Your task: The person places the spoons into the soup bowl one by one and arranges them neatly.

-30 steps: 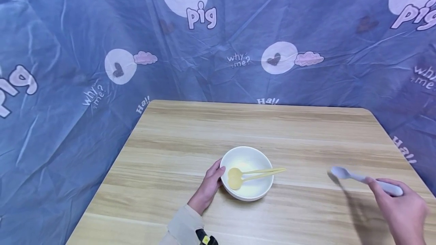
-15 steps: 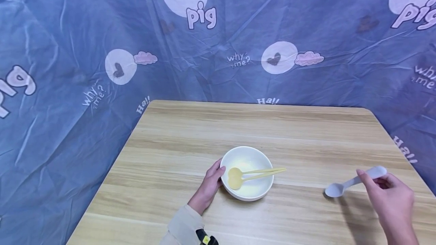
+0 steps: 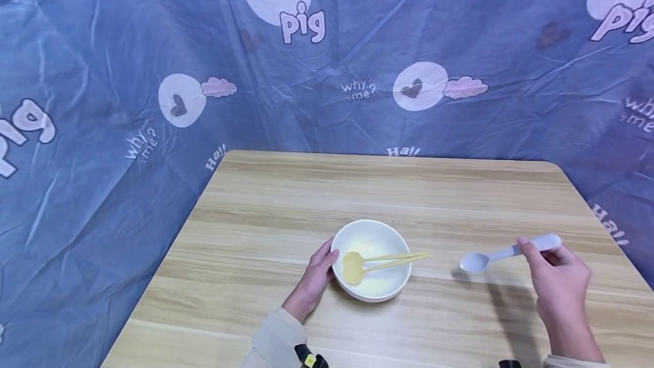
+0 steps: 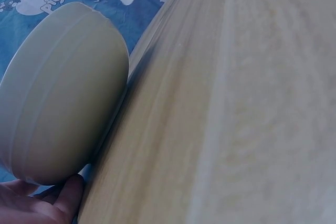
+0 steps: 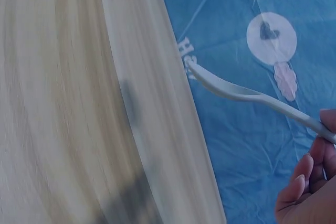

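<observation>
My left hand [image 3: 313,284] grips the near-left side of a white bowl [image 3: 380,237], its thumb on the rim. Two yellow spoons [image 3: 352,274] lie inside with their handles over the right rim. In the left wrist view the bowl [image 4: 68,98] shows its outer wall, with fingers [image 4: 68,195] at its base. Off to the right, my right hand [image 3: 562,285] pinches a pale grey spoon [image 3: 503,253] by its handle above the table. The spoon's bowl end points left, toward the white bowl. In the right wrist view the spoon [image 5: 236,92] is seen from the side.
The wooden table [image 3: 388,186] has rounded far corners. A blue printed cloth [image 3: 327,118] hangs behind it and along both sides. The right hand's shadow falls on the wood below the spoon.
My right hand has carried the grey spoon leftward, closer to the bowl, and the spoon has turned so its handle end is raised. The left hand and bowl have stayed in place.
</observation>
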A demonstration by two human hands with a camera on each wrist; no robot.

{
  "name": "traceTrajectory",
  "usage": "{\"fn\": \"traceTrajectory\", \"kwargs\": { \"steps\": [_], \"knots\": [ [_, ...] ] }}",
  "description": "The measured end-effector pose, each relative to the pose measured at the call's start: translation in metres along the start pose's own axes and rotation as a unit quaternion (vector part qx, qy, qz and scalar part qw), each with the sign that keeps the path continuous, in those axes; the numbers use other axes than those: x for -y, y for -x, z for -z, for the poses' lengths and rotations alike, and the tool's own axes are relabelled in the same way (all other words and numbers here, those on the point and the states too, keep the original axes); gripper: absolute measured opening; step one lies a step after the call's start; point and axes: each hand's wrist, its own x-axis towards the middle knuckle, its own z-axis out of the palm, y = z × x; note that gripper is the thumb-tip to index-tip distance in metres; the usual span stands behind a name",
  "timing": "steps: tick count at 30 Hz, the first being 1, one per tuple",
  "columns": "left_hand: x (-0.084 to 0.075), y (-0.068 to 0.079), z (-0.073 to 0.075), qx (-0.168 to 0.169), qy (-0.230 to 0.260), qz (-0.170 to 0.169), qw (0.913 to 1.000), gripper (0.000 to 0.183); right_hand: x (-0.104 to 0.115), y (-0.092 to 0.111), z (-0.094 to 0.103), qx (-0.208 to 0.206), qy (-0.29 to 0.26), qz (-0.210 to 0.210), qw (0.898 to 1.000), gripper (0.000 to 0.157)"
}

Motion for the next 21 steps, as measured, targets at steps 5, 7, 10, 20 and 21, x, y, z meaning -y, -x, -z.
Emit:
{"fn": "traceTrajectory", "kwargs": {
  "steps": [5, 7, 10, 20, 21],
  "knots": [
    [0.000, 0.000, 0.000, -0.001, -0.002, 0.003, 1.0000, 0.053, 0.002, 0.004, -0.011, -0.006, -0.020, 0.000, 1.000, 0.006],
    [0.001, -0.001, -0.001, -0.003, -0.003, 0.005, 1.0000, 0.053, 0.008, 0.007, -0.016, -0.013, -0.038, -0.018, 0.999, 0.006],
    [0.001, -0.001, -0.001, -0.005, -0.001, 0.005, 1.0000, 0.053, 0.016, 0.013, -0.024, -0.018, -0.073, -0.032, 0.997, 0.010],
    [0.001, -0.001, -0.003, -0.004, 0.002, 0.000, 1.0000, 0.052, 0.017, 0.027, -0.050, 0.025, -0.100, -0.033, 0.994, 0.012],
    [0.001, -0.001, -0.003, -0.004, 0.001, -0.001, 1.0000, 0.053, 0.017, 0.028, -0.052, 0.030, -0.099, -0.033, 0.994, 0.012]
  ]
}}
